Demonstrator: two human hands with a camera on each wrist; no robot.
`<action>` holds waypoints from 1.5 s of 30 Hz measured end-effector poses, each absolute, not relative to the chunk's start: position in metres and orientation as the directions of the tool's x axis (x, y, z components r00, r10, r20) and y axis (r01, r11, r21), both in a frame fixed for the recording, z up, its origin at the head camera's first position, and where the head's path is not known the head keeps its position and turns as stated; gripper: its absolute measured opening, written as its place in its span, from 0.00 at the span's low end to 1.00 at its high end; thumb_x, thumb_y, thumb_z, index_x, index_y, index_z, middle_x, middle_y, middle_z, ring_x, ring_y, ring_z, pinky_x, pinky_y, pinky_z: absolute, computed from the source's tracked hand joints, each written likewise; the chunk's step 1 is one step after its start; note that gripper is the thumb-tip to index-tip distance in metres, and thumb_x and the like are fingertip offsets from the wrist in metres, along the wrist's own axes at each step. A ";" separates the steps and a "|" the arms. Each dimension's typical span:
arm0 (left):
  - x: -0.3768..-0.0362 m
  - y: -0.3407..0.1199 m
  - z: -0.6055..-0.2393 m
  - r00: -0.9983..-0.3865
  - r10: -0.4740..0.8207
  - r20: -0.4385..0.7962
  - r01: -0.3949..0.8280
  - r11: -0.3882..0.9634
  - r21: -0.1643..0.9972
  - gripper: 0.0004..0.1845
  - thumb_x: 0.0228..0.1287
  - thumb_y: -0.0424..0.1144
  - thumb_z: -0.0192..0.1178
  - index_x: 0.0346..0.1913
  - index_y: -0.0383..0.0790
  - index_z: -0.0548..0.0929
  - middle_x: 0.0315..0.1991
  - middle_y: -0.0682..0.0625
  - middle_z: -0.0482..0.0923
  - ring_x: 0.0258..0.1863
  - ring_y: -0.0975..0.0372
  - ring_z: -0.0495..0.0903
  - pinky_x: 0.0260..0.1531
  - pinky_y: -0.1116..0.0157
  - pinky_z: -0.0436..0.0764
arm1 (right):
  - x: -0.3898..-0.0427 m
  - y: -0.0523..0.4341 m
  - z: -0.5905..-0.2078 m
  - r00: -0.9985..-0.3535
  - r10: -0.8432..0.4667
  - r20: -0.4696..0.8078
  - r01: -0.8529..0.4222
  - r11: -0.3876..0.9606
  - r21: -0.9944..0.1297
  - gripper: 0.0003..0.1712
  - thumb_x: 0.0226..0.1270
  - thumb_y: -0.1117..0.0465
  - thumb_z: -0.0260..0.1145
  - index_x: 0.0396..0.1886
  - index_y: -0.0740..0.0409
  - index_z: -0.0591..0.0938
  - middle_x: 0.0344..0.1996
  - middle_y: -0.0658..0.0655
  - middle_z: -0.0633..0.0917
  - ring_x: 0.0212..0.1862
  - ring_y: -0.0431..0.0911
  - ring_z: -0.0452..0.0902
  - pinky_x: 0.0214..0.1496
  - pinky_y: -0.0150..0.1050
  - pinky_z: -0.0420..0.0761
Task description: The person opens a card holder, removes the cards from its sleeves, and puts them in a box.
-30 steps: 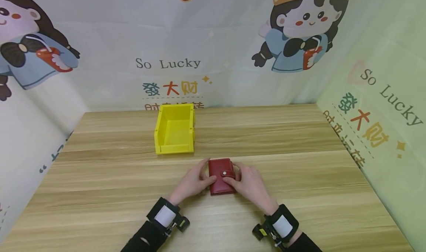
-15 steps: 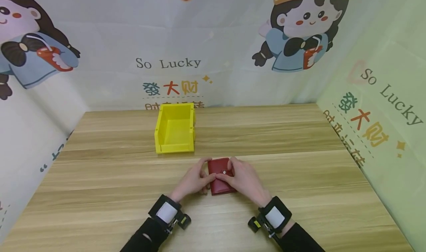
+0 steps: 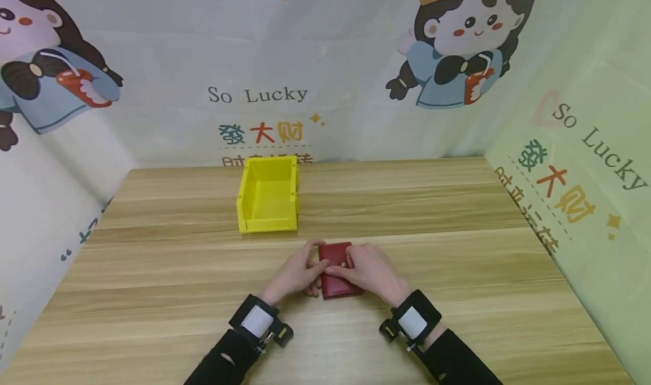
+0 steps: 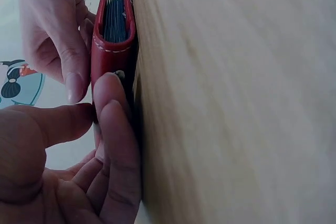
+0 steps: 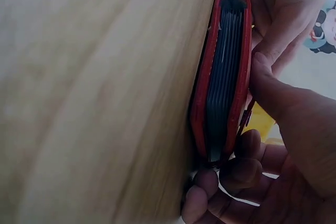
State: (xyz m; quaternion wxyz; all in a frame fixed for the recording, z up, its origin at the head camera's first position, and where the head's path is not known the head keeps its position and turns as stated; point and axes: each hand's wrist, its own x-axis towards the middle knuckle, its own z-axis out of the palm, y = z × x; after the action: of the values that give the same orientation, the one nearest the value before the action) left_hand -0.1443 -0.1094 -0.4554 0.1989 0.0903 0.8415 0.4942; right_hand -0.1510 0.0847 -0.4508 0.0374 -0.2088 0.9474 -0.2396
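A small red wallet with a strap and snap button lies closed on the wooden table. My left hand grips its left edge, thumb on the cover and fingers along the spine. From the other side my right hand holds the wallet, its thumb on the cover near the left thumb and its fingers curled by the strap, mostly covering it. In the right wrist view the strap stands by the fingertips, and dark inner sleeves show between the red covers.
Behind the wallet and a little left stands a yellow open-front plastic bin. The wooden table is bounded by a printed cloth backdrop at the back and sides. A camera is strapped to each wrist.
The right hand has shifted left over the wallet, its thumb moving across the cover toward the left thumb and its fingers curling at the strap. The left hand stays nearly still.
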 end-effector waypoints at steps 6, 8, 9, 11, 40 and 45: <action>-0.146 -0.109 -0.456 -0.902 0.346 -0.258 -0.058 0.496 0.867 0.26 0.77 0.39 0.55 0.72 0.38 0.63 0.18 0.50 0.75 0.11 0.66 0.73 0.15 0.69 0.76 | -0.149 0.085 -0.450 -0.902 -0.431 0.023 -0.391 0.795 -0.464 0.27 0.68 0.43 0.67 0.16 0.51 0.70 0.12 0.44 0.65 0.15 0.36 0.61 0.19 0.28 0.56; -0.147 -0.110 -0.456 -0.902 0.342 -0.264 -0.064 0.497 0.865 0.25 0.76 0.40 0.55 0.71 0.39 0.64 0.17 0.51 0.75 0.11 0.66 0.72 0.15 0.71 0.73 | -0.148 0.085 -0.450 -0.898 -0.438 0.034 -0.403 0.791 -0.460 0.26 0.70 0.45 0.66 0.17 0.52 0.71 0.13 0.44 0.66 0.16 0.36 0.61 0.19 0.28 0.56; -0.147 -0.110 -0.456 -0.901 0.342 -0.267 -0.068 0.496 0.865 0.25 0.76 0.41 0.55 0.71 0.39 0.64 0.17 0.51 0.74 0.11 0.65 0.71 0.14 0.71 0.72 | -0.148 0.085 -0.451 -0.896 -0.442 0.041 -0.411 0.789 -0.457 0.25 0.71 0.46 0.66 0.17 0.52 0.71 0.13 0.44 0.66 0.16 0.36 0.61 0.19 0.28 0.56; -0.147 -0.110 -0.456 -0.900 0.342 -0.271 -0.071 0.499 0.863 0.26 0.76 0.42 0.55 0.71 0.39 0.64 0.17 0.52 0.74 0.11 0.66 0.71 0.14 0.71 0.70 | -0.148 0.085 -0.451 -0.892 -0.448 0.055 -0.422 0.785 -0.453 0.24 0.72 0.48 0.65 0.18 0.53 0.71 0.13 0.44 0.66 0.17 0.36 0.61 0.19 0.28 0.56; -0.149 -0.104 -0.453 -0.906 0.325 -0.272 -0.076 0.507 0.859 0.24 0.74 0.41 0.59 0.66 0.38 0.66 0.17 0.49 0.75 0.10 0.65 0.75 0.14 0.68 0.77 | -0.149 0.093 -0.458 -0.852 -0.510 0.120 -0.473 0.651 -0.594 0.19 0.77 0.60 0.58 0.22 0.55 0.72 0.17 0.45 0.68 0.20 0.34 0.64 0.22 0.27 0.63; -0.148 -0.104 -0.454 -0.908 0.320 -0.272 -0.074 0.516 0.854 0.24 0.74 0.41 0.59 0.66 0.38 0.66 0.17 0.49 0.76 0.10 0.65 0.75 0.13 0.68 0.77 | -0.150 0.094 -0.462 -0.846 -0.512 0.148 -0.485 0.622 -0.615 0.18 0.77 0.62 0.58 0.22 0.57 0.73 0.18 0.46 0.70 0.21 0.34 0.65 0.23 0.26 0.65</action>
State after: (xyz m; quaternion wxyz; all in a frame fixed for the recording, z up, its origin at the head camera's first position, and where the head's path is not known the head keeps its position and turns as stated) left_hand -0.1482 -0.1040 -0.4536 0.2024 0.0726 0.8467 0.4867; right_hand -0.1502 0.0944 -0.4621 0.0207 -0.2769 0.9003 -0.3351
